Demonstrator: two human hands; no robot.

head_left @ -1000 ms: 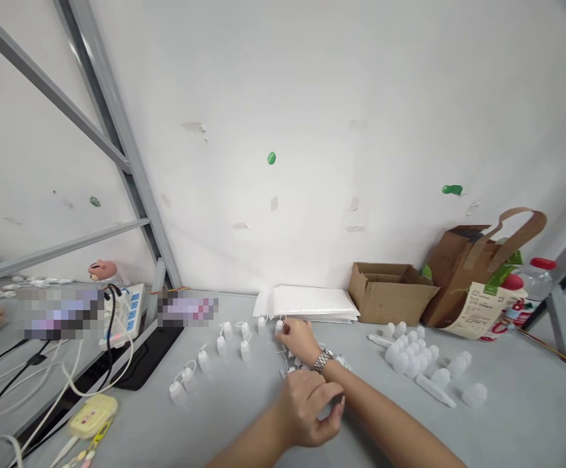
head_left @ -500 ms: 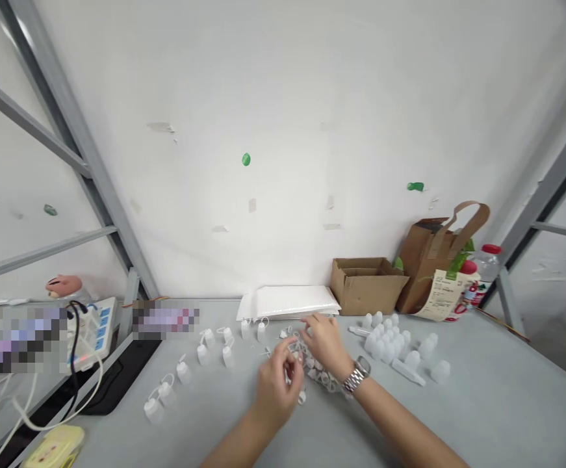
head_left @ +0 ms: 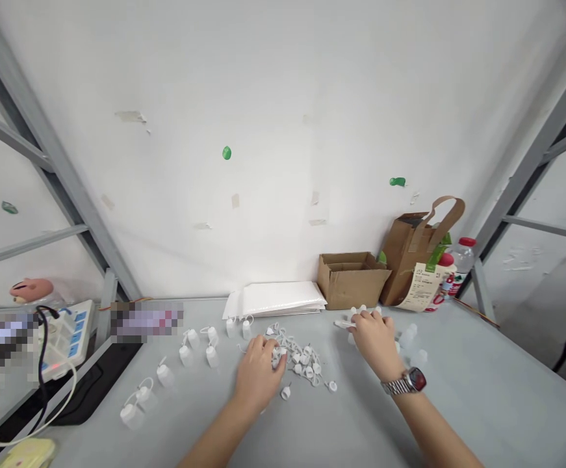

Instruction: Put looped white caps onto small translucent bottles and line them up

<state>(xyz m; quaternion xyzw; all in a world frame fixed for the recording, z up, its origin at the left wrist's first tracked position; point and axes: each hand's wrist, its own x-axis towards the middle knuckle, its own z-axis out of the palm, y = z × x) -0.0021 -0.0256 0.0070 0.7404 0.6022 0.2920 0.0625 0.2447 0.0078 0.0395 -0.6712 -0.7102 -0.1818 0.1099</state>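
Observation:
My left hand (head_left: 259, 372) is closed, its thumb and fingertips around a white cap with a thin loop strap (head_left: 279, 353). Right beside it lies a pile of similar white strapped caps (head_left: 308, 365). My right hand (head_left: 376, 341) reaches over the cluster of small translucent bottles, its fingers apart and bent down among them; the hand covers most of them. Some uncovered translucent bottles (head_left: 408, 335) stand to its right. On the left side, several small white capped bottles (head_left: 164, 375) stand upright, many with a strap loop sticking up.
White padded envelopes (head_left: 283, 299) lie against the wall, beside an open cardboard box (head_left: 353, 286). A brown paper bag (head_left: 402, 257) and a red-capped bottle (head_left: 463, 257) stand at the back right. On the left are a power strip (head_left: 71, 341), cables and a black mat (head_left: 100, 377).
My right hand has moved right, from the cap pile to the translucent bottles. My left hand has shifted slightly left, uncovering the pile. The camera view has turned a little to the right.

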